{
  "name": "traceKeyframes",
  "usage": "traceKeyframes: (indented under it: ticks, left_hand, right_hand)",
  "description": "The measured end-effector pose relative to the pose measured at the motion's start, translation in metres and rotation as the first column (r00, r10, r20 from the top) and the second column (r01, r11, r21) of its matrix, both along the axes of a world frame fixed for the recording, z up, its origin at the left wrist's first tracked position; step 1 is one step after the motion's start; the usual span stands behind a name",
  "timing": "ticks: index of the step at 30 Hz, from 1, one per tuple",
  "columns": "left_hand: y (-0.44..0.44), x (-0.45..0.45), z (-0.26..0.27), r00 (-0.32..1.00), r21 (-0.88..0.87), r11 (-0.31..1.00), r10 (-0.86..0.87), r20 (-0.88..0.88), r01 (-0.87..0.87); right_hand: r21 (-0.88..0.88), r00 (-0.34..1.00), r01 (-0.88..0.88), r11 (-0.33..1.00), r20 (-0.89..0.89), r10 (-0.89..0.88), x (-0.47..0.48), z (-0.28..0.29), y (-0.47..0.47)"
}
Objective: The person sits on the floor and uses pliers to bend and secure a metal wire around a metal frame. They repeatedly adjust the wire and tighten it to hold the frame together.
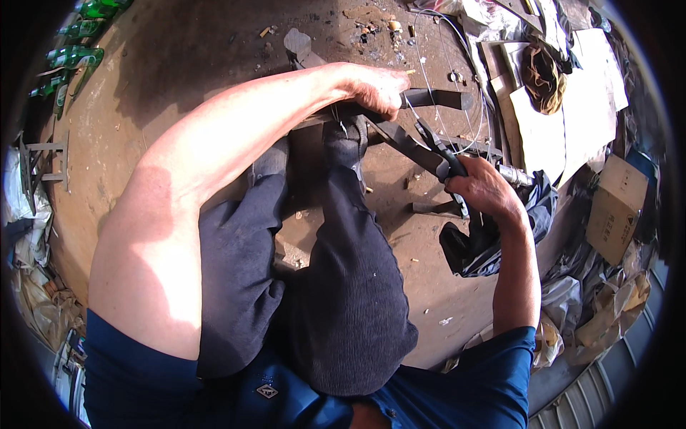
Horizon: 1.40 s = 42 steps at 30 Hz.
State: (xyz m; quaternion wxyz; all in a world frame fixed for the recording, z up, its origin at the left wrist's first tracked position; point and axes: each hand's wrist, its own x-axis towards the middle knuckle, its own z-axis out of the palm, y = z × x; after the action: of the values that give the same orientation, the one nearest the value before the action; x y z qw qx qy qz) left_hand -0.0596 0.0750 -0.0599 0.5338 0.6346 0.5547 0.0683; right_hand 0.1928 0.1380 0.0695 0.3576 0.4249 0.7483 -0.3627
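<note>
My right hand point(479, 185) is closed around the dark handles of pliers point(431, 139), whose jaws point up and left towards a thin pale wire point(411, 107). The wire runs between the jaws and my left hand point(380, 91), and a loose loop of it point(477, 134) spreads over the floor beyond. My left hand is curled at a dark flat-barred frame point(412, 147) above my shoe; its fingertips are partly hidden, and whether it grips the wire or the frame I cannot tell. One dark bar reaches right from beside that hand, another slants down towards the pliers.
Green glass bottles point(75, 56) lie at the upper left, above a small metal frame point(48, 161). Cardboard sheets point(541, 128) with a brown cap-like cloth thing point(542, 80) lie at right, near a cardboard box point(616, 209) and plastic bags. Small debris point(375, 32) litters the floor.
</note>
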Motion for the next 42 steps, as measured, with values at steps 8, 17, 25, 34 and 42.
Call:
traceKeyframes:
  ticks: [8,17,25,34,42]
  left_hand:
    - [0.004,-0.002,0.007,0.996,-0.018,0.998,-0.058,0.062,0.059]
    - [-0.021,0.006,0.004,0.998,0.07,0.997,-0.018,0.057,0.014]
    - [-0.025,0.01,-0.016,0.995,0.26,0.965,0.003,0.097,-0.028]
    - [-0.036,0.019,-0.005,0.996,0.313,0.946,0.09,0.006,-0.087]
    - [-0.042,0.025,-0.012,0.99,0.461,0.881,0.139,-0.038,-0.106]
  right_hand:
    - [0.004,0.998,0.043,0.999,-0.041,-0.043,-0.005,0.004,-0.003]
    - [0.017,0.998,0.025,1.0,-0.058,-0.024,-0.003,0.006,-0.015]
    - [0.076,1.0,-0.022,0.997,0.012,0.022,-0.003,0.007,-0.014]
    - [0.143,0.984,-0.165,0.976,0.096,0.152,-0.013,0.028,-0.02]
    - [0.161,0.974,-0.201,0.966,0.136,0.18,-0.016,0.049,-0.022]
